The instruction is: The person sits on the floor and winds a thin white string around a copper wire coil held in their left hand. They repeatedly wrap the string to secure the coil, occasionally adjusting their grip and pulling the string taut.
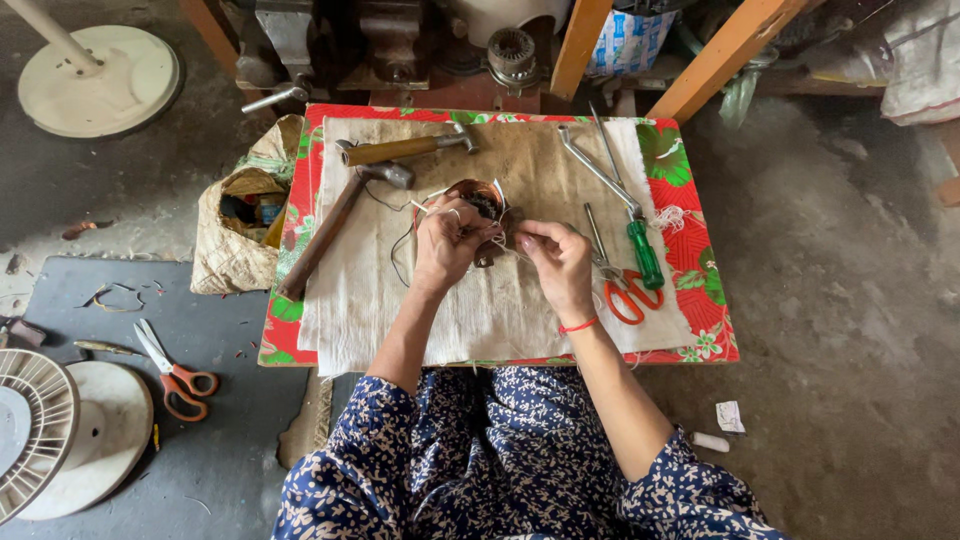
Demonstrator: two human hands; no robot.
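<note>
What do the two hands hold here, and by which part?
The left hand grips the copper-wound coil at its near edge; the right hand pinches a thin pale wire running from it.

The left hand (pixel 447 240) is covering much of the copper coil (pixel 476 196), and what the fingertips of the right hand (pixel 556 255) are pinching is too small to tell. The thin wires (pixel 400 245) are blurring into the cloth. The fan grille (pixel 30 430) is being cut off by the left edge, and the person's lap is running out of the bottom edge.
</note>
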